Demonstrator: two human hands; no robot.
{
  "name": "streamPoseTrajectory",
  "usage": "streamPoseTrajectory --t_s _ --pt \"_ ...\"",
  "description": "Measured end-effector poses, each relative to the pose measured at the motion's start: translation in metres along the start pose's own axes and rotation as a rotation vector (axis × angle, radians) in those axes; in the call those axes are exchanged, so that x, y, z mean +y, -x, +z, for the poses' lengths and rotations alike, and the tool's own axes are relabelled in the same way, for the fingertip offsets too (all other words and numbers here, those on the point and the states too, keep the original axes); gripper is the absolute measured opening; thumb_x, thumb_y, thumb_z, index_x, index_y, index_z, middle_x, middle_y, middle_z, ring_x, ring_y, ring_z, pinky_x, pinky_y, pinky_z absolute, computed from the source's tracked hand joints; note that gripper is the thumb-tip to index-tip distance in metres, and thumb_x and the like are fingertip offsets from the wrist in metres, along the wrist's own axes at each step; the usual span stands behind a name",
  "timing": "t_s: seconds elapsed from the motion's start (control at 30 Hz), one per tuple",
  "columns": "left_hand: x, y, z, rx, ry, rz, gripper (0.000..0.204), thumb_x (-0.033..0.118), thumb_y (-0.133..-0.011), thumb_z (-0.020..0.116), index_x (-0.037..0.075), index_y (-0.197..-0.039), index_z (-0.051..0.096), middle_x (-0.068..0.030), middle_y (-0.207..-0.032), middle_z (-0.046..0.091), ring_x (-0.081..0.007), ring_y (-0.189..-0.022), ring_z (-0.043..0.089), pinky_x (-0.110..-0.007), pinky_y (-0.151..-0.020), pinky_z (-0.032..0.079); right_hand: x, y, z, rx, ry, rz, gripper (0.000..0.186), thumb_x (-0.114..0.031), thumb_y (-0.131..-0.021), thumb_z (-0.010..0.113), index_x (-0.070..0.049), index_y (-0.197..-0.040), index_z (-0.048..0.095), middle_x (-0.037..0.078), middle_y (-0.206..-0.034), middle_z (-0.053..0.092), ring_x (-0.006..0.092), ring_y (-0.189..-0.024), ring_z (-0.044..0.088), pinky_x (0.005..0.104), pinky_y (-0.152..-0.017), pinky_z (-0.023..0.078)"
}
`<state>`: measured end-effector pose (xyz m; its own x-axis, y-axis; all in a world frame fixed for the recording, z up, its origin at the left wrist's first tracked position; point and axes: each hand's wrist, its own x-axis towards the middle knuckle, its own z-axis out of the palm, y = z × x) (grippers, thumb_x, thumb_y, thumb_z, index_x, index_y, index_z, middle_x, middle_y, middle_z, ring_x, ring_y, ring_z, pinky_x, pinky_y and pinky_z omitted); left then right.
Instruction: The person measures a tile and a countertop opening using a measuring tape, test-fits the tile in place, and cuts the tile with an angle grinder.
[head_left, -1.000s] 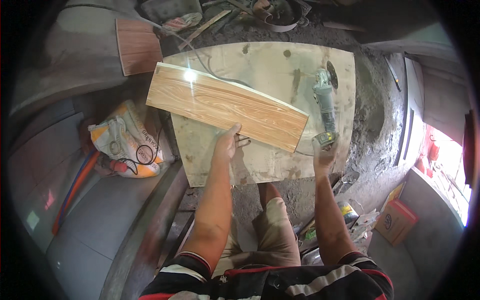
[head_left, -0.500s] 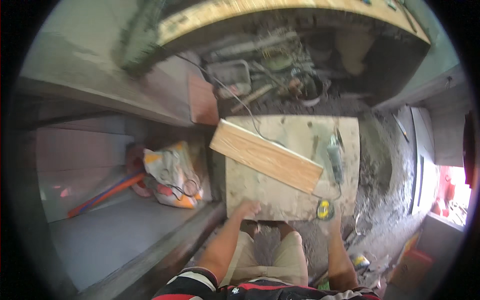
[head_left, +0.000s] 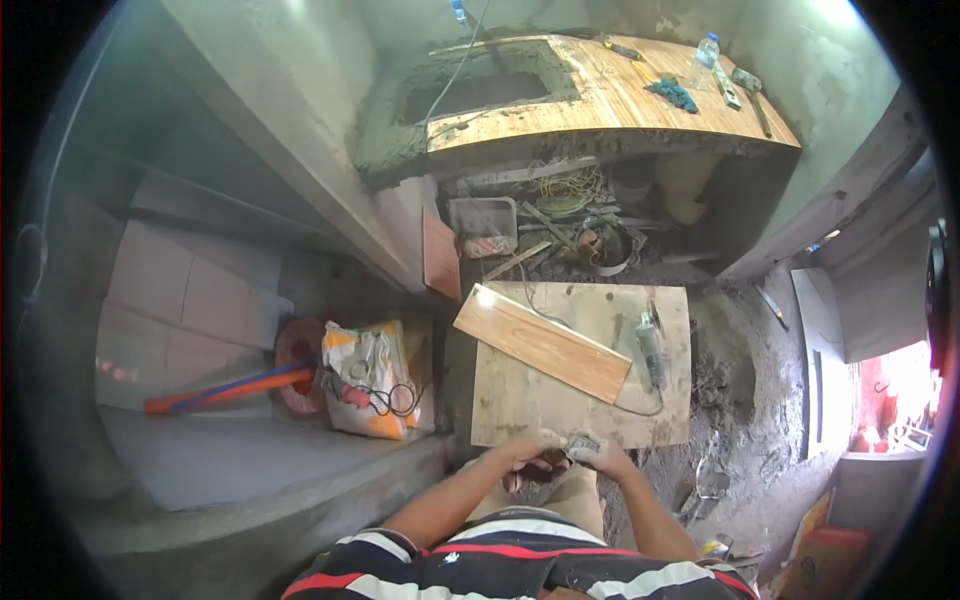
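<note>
My right hand (head_left: 603, 457) is closed round a tape measure (head_left: 582, 442), held low over the board's near edge, in front of my body. Only its dark, greyish side shows. Close beside it is my left hand (head_left: 535, 449), its fingers curled; what they hold, if anything, is hidden. A wood-grain tile plank (head_left: 545, 340) lies slantwise on a pale wooden board (head_left: 520, 405). Near the plank's right end an angle grinder (head_left: 650, 352) rests on the board, its cord looping round below the plank.
Beyond the board are a grey tray (head_left: 508, 225), a bucket (head_left: 612, 262) and scraps beneath a tiled counter (head_left: 610, 90) bearing tools and a bottle (head_left: 707, 50). A sack (head_left: 365, 380) and orange tube (head_left: 225, 392) lie left. Rough mortar (head_left: 745, 350) covers the right-hand floor.
My right hand has picked the tape measure up from the board's near right corner and brought it leftward. My left hand has moved right to meet it. The view has shifted.
</note>
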<state>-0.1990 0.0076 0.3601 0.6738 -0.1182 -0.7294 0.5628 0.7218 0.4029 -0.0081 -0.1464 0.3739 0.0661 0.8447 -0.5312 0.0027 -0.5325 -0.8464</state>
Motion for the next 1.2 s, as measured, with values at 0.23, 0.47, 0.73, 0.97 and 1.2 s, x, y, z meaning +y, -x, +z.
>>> streamPoseTrajectory --t_s 0.23,0.47,0.73,0.97,1.2 --pt "-0.016 0.013 -0.010 0.056 -0.050 0.060 0.026 0.028 -0.090 0.076 0.011 -0.106 0.063 -0.0095 -0.103 0.072 -0.0211 -0.090 0.072 -0.036 -0.076 0.056 -0.022 0.027 0.039 0.075 0.151 -0.077 0.071 -0.040 -0.081 0.084 -0.002 -0.135 0.060 0.014 -0.114 0.069 0.0226 -0.105 0.065 0.0351 -0.096 0.051" --pt "-0.017 0.020 -0.046 0.336 0.201 0.300 0.018 0.014 -0.090 0.072 0.007 -0.104 0.063 -0.0078 -0.092 0.068 -0.0206 -0.083 0.069 -0.038 -0.071 0.062 -0.006 0.041 0.040 0.129 0.491 -0.249 0.083 -0.040 -0.073 0.084 -0.005 -0.142 0.055 0.017 -0.116 0.070 0.0288 -0.104 0.067 0.0414 -0.097 0.053" --pt "0.025 0.069 -0.086 0.737 0.381 0.723 0.012 0.012 -0.089 0.068 0.005 -0.098 0.064 -0.0074 -0.085 0.065 -0.0190 -0.074 0.066 -0.036 -0.063 0.062 -0.012 0.040 -0.005 -0.198 0.523 0.040 0.090 -0.045 -0.071 0.080 -0.007 -0.147 0.052 0.027 -0.122 0.069 0.0392 -0.110 0.067 0.0437 -0.097 0.052" --pt "0.036 0.083 -0.061 0.756 0.445 0.682 0.018 0.019 -0.093 0.068 0.006 -0.105 0.062 -0.0054 -0.088 0.064 -0.0171 -0.075 0.065 -0.034 -0.065 0.061 0.025 0.018 -0.024 -0.135 0.526 -0.012 0.075 -0.045 -0.072 0.077 -0.004 -0.133 0.062 0.027 -0.124 0.067 0.0410 -0.113 0.064 0.0448 -0.100 0.051" --pt "0.056 0.082 -0.023 0.572 0.226 0.503 0.038 0.038 -0.095 0.073 0.007 -0.113 0.060 -0.0041 -0.092 0.063 -0.0150 -0.077 0.065 -0.032 -0.066 0.059 0.032 0.022 -0.046 0.027 0.446 -0.009 0.064 -0.032 -0.071 0.079 -0.002 -0.125 0.066 0.019 -0.104 0.072 0.0312 -0.099 0.069 0.0411 -0.089 0.053"
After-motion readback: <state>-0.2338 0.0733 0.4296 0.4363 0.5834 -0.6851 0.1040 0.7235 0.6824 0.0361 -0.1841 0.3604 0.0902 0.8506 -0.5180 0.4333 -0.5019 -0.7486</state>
